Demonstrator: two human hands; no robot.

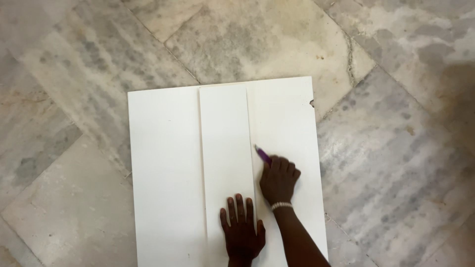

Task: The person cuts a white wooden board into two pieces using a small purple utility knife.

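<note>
**Pen at the strip's right edge**

I see my left hand (241, 228) pressed flat, fingers spread, on the near end of a narrow white strip (226, 148) lying on a large white board (163, 173). My right hand (279, 179) grips a purple pen (262, 154), tip against the strip's right edge. Marble floor (386, 148) lies open on the left, right and far sides of the board.

A large white board (166, 173) is laid on a grey marble floor (396, 148). A narrow white strip (225, 143) is pressed flat upon it by the left hand (241, 230). A purple pencil (262, 154) is gripped in the right hand (278, 180), its tip set against the strip's right edge.
</note>
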